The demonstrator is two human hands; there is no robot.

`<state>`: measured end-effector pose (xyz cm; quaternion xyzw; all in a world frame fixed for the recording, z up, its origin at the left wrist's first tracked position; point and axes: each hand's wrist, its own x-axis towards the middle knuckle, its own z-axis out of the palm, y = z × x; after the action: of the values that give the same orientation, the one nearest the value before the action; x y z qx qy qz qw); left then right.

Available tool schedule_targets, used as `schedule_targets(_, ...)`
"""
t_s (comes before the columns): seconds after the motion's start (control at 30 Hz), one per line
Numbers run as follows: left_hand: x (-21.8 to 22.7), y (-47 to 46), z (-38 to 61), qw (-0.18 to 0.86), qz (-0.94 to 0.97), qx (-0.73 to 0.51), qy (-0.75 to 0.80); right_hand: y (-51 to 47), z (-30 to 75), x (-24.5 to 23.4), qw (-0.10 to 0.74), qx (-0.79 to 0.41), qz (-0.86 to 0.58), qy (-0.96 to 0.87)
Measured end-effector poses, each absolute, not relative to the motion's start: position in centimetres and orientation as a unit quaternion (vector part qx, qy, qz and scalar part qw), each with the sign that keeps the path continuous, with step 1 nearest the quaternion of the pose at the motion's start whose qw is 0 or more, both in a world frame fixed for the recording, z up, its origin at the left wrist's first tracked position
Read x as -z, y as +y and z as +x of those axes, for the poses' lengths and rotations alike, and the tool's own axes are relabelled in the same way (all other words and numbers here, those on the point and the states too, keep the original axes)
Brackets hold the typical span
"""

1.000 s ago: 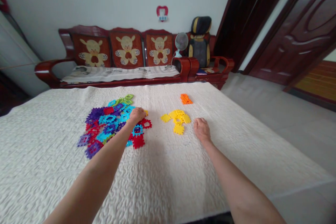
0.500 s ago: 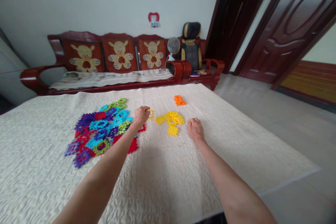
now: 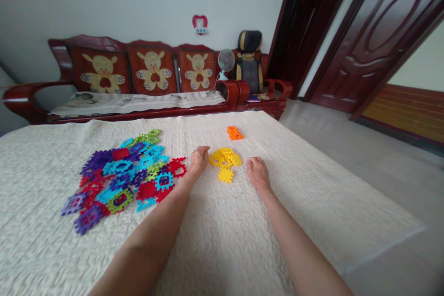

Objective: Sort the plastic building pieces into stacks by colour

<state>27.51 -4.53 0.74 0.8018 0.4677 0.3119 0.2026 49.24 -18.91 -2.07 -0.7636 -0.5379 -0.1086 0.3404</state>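
My left hand [image 3: 200, 159] is closed at the left side of a small pile of yellow interlocking blocks [image 3: 227, 156]. Its fingers are pinched on a yellow block at the pile's edge, mostly hidden by the hand. A solid yellow block [image 3: 225, 175] lies flat at the front of that pile. Right of the pile, my right hand [image 3: 258, 172] rests on the cover with its fingers curled in, and nothing shows in them. Farther back lie orange blocks [image 3: 235, 133] in a small stack.
Left of my left arm spreads a heap of mixed blocks, with a purple one [image 3: 88, 218], a blue one [image 3: 164, 181] and a red one [image 3: 176, 166]. A cream quilted cover [image 3: 215, 240] lies beneath everything. Behind stand a wooden sofa [image 3: 138, 111] and a small fan [image 3: 226, 61].
My left hand has moved right with the yellow block, from beside the mixed heap to the yellow pile. My right hand stays in place. The view has shifted slightly.
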Motion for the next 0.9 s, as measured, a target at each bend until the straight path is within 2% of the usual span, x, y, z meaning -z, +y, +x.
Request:
schedule_targets(0.37,0.9,-4.1,27.9,0.158,0.858,-0.285,0.398,-18.7,48.1,1.4,0.341,0.063,-0.742,-0.574)
schedule_targets(0.6,1.3,-3.9,28.1,0.155,0.878,-0.287,0.351,-16.9,47.4,0.3,0.299,0.041,-0.757,-0.579)
schedule_targets(0.9,0.8,-3.8,28.0,0.166,0.848,-0.315,0.393,-16.9,48.8,1.4,0.452,0.0,-0.713,-0.537)
